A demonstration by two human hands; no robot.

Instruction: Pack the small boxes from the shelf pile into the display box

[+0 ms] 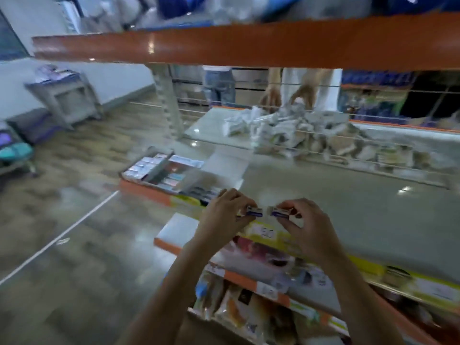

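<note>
White, blue-striped small boxes (256,211), seemingly two, pinched in both hands (225,215).

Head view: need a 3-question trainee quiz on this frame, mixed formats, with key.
1. True or false: the left hand and the right hand each pinch a small box.
2. Multiple choice: where does the display box sit relative to the hands? A) to their right, beside the pile B) beyond them and to the left, at the shelf's end C) on the floor
3. Fill in: the pile of small boxes lies at the back of the shelf, partly behind thin ____ rails.

Key: 1 true, the left small box and the right small box are held end to end, a small gap between them. 2 B. 3 wire.
</note>
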